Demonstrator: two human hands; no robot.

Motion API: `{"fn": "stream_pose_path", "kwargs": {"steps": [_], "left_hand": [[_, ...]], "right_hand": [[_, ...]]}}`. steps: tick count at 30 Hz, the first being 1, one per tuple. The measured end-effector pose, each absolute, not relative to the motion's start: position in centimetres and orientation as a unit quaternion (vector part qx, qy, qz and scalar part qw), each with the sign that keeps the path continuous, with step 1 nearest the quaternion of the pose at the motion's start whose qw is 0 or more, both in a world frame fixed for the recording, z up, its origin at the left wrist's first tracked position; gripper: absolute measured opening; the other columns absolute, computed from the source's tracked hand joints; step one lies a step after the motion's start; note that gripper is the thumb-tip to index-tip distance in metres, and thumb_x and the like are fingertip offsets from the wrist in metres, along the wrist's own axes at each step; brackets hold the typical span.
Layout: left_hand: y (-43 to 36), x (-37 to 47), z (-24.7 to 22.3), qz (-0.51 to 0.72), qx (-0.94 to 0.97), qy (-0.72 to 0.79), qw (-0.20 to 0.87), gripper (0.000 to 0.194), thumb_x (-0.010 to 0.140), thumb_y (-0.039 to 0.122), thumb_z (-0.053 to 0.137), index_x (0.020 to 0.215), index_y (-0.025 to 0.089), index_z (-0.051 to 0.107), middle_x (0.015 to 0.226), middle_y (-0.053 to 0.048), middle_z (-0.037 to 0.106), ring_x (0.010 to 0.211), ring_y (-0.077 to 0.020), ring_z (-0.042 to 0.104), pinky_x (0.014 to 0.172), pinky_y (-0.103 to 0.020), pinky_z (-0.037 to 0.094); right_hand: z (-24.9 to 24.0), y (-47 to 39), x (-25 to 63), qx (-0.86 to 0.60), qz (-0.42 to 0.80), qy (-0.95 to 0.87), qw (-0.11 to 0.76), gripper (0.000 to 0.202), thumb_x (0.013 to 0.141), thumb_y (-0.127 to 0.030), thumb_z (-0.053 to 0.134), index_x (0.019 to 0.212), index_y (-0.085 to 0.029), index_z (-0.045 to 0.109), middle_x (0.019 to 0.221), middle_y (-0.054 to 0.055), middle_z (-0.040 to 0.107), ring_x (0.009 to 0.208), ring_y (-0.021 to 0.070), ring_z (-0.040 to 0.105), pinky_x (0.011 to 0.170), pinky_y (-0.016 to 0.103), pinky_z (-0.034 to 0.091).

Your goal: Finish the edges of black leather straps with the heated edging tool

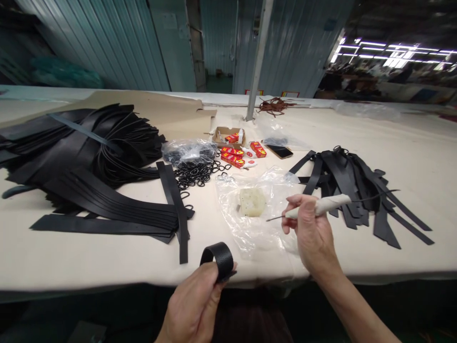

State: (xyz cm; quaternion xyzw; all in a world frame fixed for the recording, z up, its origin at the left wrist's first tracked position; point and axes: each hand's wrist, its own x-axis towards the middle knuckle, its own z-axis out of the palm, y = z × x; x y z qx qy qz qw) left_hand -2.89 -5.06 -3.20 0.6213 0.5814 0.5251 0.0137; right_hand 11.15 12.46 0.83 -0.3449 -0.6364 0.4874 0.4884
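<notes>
My left hand (195, 305) is closed on a black leather strap (223, 259) bent into a loop, close to the table's front edge. In my right hand (314, 233) is a thin-tipped tool (333, 204) with a pale wrapped handle; a dark cord or rod runs out of its back end. Its metal tip points left, toward a yellowish wax-like block (253, 202) that lies on a clear plastic sheet (232, 233). A fan of black straps (352, 186) lies to the right of the tool. More flat straps (121, 205) are stacked at the left.
A large tied bundle of black straps (85, 143) fills the left side. Black metal rings (194, 174) lie beside a plastic bag (191, 151). Behind are red glue boxes (233, 157), a cardboard box (217, 138), a phone (280, 151), a metal post (257, 62) and brown cords (276, 105).
</notes>
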Motion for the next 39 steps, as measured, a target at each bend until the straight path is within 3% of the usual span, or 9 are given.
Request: {"fn": "stream_pose_path", "kwargs": {"steps": [5, 11, 19, 27, 31, 39], "left_hand": [[-4.2, -2.9, -3.5, 0.519, 0.592, 0.614, 0.065, 0.028, 0.088, 0.014, 0.047, 0.116, 0.020, 0.051, 0.096, -0.002, 0.072, 0.088, -0.0097, 0.067, 0.086, -0.011, 0.046], [-3.7, -3.1, -3.4, 0.542, 0.521, 0.638, 0.166, 0.026, 0.089, 0.017, 0.048, 0.112, 0.028, 0.051, 0.093, 0.007, 0.072, 0.086, -0.0058, 0.066, 0.083, -0.008, 0.046], [-3.8, -3.4, -2.9, 0.538, 0.484, 0.653, 0.223, 0.019, 0.090, 0.019, 0.046, 0.103, 0.026, 0.058, 0.096, 0.005, 0.071, 0.092, -0.0082, 0.064, 0.084, -0.012, 0.047], [-4.9, -3.5, -2.4, 0.486, 0.604, 0.629, 0.051, 0.021, 0.090, 0.013, 0.044, 0.109, 0.015, 0.054, 0.094, -0.006, 0.070, 0.088, -0.0118, 0.065, 0.082, -0.017, 0.050], [-5.3, -3.5, -2.7, 0.467, 0.655, 0.593, -0.027, 0.026, 0.087, 0.006, 0.045, 0.112, 0.009, 0.049, 0.093, -0.013, 0.067, 0.092, -0.0179, 0.063, 0.082, -0.026, 0.052], [-5.8, -3.0, -2.9, 0.421, 0.710, 0.564, -0.033, 0.053, 0.077, -0.008, 0.047, 0.126, 0.008, 0.037, 0.101, -0.015, 0.063, 0.101, -0.0213, 0.058, 0.091, -0.034, 0.049]], "right_hand": [[-0.4, 14.7, 9.5, -0.322, 0.495, -0.631, 0.502, 0.034, 0.085, -0.052, 0.050, 0.087, -0.018, 0.048, 0.074, 0.000, 0.050, 0.061, 0.0139, 0.056, 0.054, 0.028, 0.053], [-1.4, 15.7, 8.6, -0.345, 0.454, -0.690, 0.447, 0.035, 0.087, -0.051, 0.046, 0.086, -0.017, 0.048, 0.073, 0.001, 0.053, 0.061, 0.0156, 0.061, 0.061, 0.032, 0.053], [-1.4, 15.7, 8.3, -0.346, 0.427, -0.714, 0.434, 0.034, 0.084, -0.050, 0.052, 0.082, -0.016, 0.053, 0.074, 0.001, 0.056, 0.061, 0.0161, 0.062, 0.062, 0.030, 0.052], [-0.2, 14.7, 9.5, -0.363, 0.595, -0.468, 0.543, 0.038, 0.075, -0.052, 0.063, 0.071, -0.015, 0.055, 0.070, 0.000, 0.052, 0.056, 0.0111, 0.055, 0.050, 0.021, 0.051], [1.5, 10.5, 11.0, -0.359, 0.718, -0.376, 0.462, 0.034, 0.072, -0.048, 0.069, 0.071, -0.015, 0.058, 0.067, 0.001, 0.054, 0.053, 0.0094, 0.052, 0.043, 0.016, 0.046], [2.5, 5.0, 11.4, -0.326, 0.771, -0.402, 0.372, 0.035, 0.083, -0.052, 0.054, 0.074, -0.018, 0.059, 0.063, 0.002, 0.057, 0.049, 0.0099, 0.052, 0.049, 0.018, 0.047]]}}
